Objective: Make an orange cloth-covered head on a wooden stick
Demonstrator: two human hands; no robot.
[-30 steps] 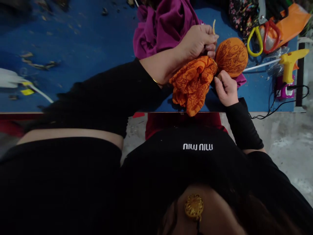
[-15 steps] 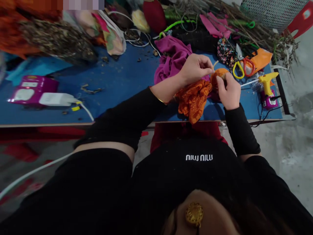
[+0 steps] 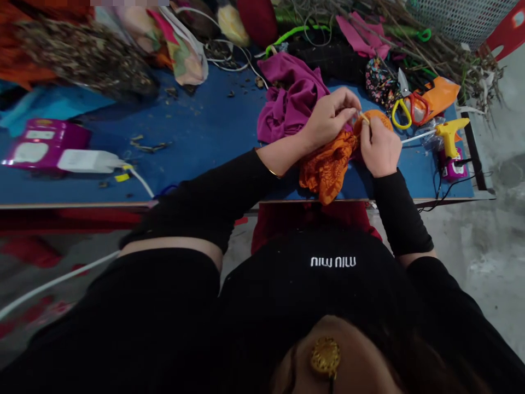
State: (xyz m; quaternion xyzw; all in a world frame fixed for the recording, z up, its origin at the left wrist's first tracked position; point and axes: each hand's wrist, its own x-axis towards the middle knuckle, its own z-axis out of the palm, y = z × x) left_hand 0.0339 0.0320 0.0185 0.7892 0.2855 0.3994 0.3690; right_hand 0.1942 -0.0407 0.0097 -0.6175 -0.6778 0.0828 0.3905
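Observation:
An orange patterned cloth [image 3: 328,172] lies bunched near the table's front edge, with a rounded bundled part [image 3: 379,116] at its right. My right hand [image 3: 382,146] is closed against this bundle and pinches a thin yellowish strand [image 3: 365,118]. Just to the left, my left hand [image 3: 334,116] rests over the orange cloth with curled fingers, thumb and fingertips close together beside the strand's end. What those fingertips hold, if anything, is too small to make out. A purple cloth [image 3: 287,98] spreads behind and left of my left hand.
Scissors with yellow and red handles [image 3: 402,114] and a yellow glue gun [image 3: 450,134] lie right of my hands. A purple box [image 3: 49,143] with a white plug stands at left on the blue table [image 3: 197,131]. Dry twigs [image 3: 435,49] and a bag of dried material [image 3: 90,63] line the back.
The yellowish strand stood up by my left fingertips earlier; now its end is in my right fingers, which have moved slightly left and up. The view has shifted a little.

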